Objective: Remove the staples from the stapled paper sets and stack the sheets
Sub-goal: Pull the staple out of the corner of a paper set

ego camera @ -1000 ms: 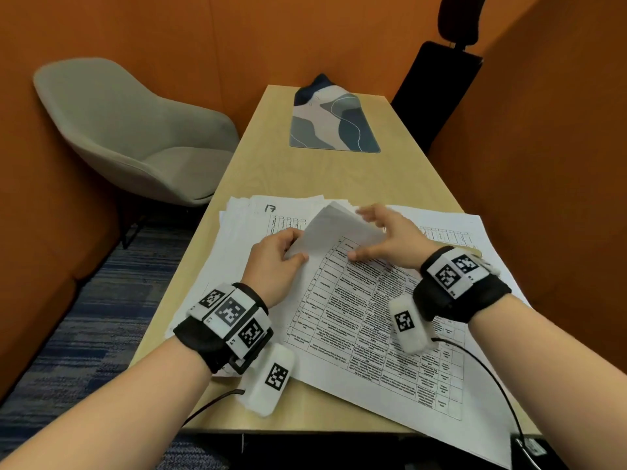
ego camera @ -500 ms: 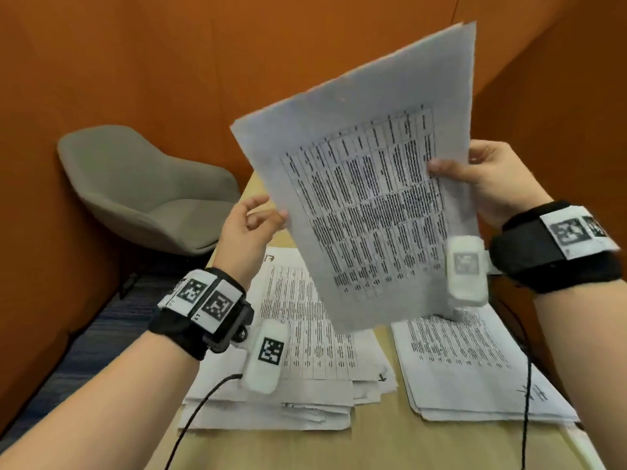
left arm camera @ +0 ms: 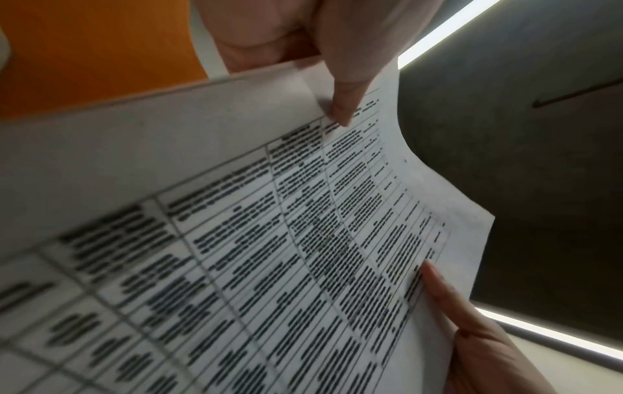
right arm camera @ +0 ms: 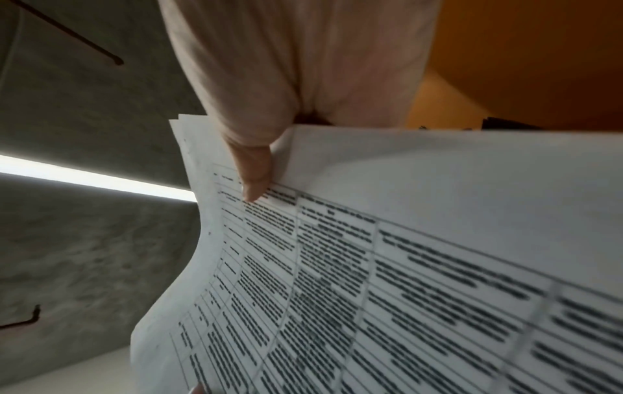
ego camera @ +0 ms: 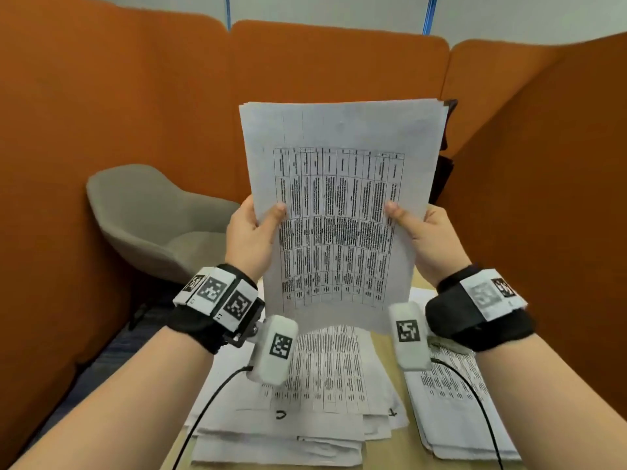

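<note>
paper set [ego camera: 339, 212] now upright, both hands [ego camera: 249, 237] gripping

A light wooden table [ego camera: 395, 449] carries two heaps of printed sheets. The larger, untidy pile [ego camera: 305, 418] lies to the left, its sheets fanned and overlapping. A neater, smaller stack [ego camera: 454, 415] lies just beside it on the right, a strip of bare wood between them.

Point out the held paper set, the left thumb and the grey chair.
held paper set [ego camera: 342, 137], head view, blank top margin of the front sheet
left thumb [ego camera: 273, 215], head view, thumb tip pressed on the sheet
grey chair [ego camera: 135, 201], head view, inside of the backrest
</note>
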Demonstrator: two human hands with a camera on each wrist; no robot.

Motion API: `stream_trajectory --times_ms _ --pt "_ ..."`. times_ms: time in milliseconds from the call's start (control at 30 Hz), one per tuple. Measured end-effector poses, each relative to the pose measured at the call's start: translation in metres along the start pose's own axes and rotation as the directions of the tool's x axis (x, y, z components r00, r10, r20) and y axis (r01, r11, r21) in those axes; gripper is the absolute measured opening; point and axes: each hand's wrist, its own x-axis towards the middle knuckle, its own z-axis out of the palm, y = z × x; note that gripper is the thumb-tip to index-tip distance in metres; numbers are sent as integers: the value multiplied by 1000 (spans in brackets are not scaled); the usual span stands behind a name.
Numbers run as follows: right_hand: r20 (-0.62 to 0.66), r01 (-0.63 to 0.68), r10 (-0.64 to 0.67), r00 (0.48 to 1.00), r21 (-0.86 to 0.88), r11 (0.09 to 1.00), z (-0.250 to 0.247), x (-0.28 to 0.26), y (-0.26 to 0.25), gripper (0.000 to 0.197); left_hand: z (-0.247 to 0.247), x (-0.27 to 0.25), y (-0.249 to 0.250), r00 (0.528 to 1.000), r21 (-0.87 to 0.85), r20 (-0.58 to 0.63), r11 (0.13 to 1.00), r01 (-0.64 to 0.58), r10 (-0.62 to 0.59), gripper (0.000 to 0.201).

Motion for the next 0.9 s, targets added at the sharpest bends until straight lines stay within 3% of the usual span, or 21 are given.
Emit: stream_trajectory --times_ms 100,267,433,600,733,800,900 --pt "-1 -61 61 998 10 998 4 -9 15 26 -4 -4 -10 998 -4 -14 998 55 -56 20" --pt "-19 -162 160 987 -117 980 12 -24 44 18 -4 -10 -33 985 62 -34 983 172 -170 33" --pt "14 -52 52 999 -38 998 12 -19 32 22 -5 -3 -21 989 1 -96 993 114 -114 31" --pt "-4 -60 59 998 -52 997 12 -26 37 25 -5 -9 -30 982 16 -99 986 165 -163 39" --pt "-4 -21 20 1000 -61 998 13 -19 22 21 -9 -5 -24 982 -15 -130 990 137 -138 37" --pt "35 51 -50 998 -34 998 14 -12 7 25 -11 0 -18 985 -41 -130 994 106 -110 31" --pt "197 135 -146 970 68 989 16 -4 -14 48 -12 4 -12 991 -69 -106 995 79 -86 23"
